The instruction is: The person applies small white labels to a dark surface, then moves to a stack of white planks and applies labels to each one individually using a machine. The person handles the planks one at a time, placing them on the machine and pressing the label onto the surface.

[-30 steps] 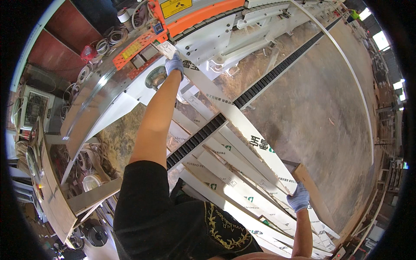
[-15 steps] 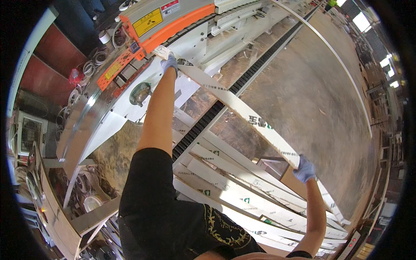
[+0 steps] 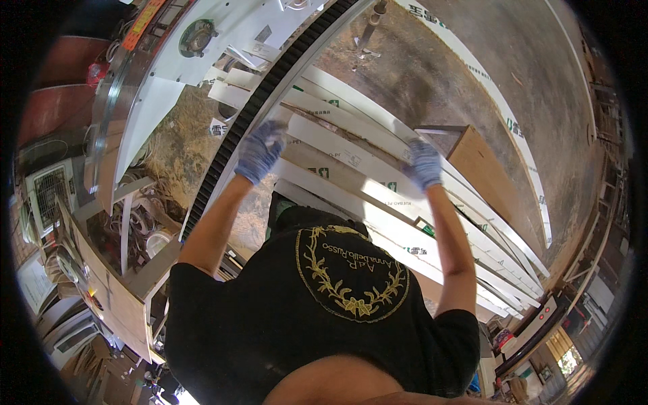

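Both arms raised; gloved left hand (image 3: 260,152) and right hand (image 3: 424,164) apparently gripping long white strip (image 3: 344,152).

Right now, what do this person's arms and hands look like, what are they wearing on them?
Both hands wear thin knitted work gloves in a speckled blue-grey, snug to the wrist: the left hand and the right hand. The forearms are bare, with no watch or band visible. Short black sleeves end near the elbows, part of a black T-shirt with a gold wreath emblem on it.
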Demonstrator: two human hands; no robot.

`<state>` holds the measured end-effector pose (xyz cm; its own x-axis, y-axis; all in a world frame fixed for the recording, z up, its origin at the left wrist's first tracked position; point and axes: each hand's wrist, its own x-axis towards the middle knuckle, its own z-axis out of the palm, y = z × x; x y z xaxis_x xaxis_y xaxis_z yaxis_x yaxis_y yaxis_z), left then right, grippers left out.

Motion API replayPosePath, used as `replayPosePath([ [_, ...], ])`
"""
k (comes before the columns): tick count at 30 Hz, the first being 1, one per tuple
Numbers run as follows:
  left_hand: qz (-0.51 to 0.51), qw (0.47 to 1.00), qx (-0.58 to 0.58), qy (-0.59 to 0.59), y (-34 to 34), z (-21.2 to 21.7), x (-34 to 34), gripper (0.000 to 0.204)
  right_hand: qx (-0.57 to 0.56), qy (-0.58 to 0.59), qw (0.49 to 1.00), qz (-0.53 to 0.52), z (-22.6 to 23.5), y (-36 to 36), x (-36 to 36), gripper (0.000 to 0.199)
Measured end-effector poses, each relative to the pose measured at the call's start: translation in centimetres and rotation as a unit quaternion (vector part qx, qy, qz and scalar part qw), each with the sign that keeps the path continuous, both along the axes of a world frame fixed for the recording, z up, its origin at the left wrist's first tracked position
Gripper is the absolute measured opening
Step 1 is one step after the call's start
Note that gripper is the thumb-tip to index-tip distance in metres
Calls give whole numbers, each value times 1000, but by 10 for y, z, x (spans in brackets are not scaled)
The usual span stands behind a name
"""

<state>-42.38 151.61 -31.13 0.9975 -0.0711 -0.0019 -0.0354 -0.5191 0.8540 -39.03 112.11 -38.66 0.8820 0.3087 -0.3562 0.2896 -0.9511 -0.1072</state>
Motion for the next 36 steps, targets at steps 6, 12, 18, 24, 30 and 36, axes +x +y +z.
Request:
replayPosePath([
  [6, 116, 980, -81, 140, -46, -45, -85, 33, 27, 14, 998, -61, -16, -15, -56, 35],
  [12, 175, 951, -202, 154, -62, -80, -83, 37, 80, -101, 991, -40, -18, -56, -94, 59],
  [18, 270, 884, -285, 255, -67, -104, -75, 57, -53, 41, 998, 9, 28, -87, -95, 54],
  [24, 277, 810, -385, 344, -139, -48, -51, 52, -110, 23, 992, -50, 46, -232, -142, 39],
  [30, 87, 828, -423, 356, -244, -31, -57, 41, -85, -145, 985, -50, 62, -360, -222, 26],
  [36, 216, 818, -497, 192, -265, 76, -49, 38, 76, -99, 989, -78, 147, -396, -227, 58],
])
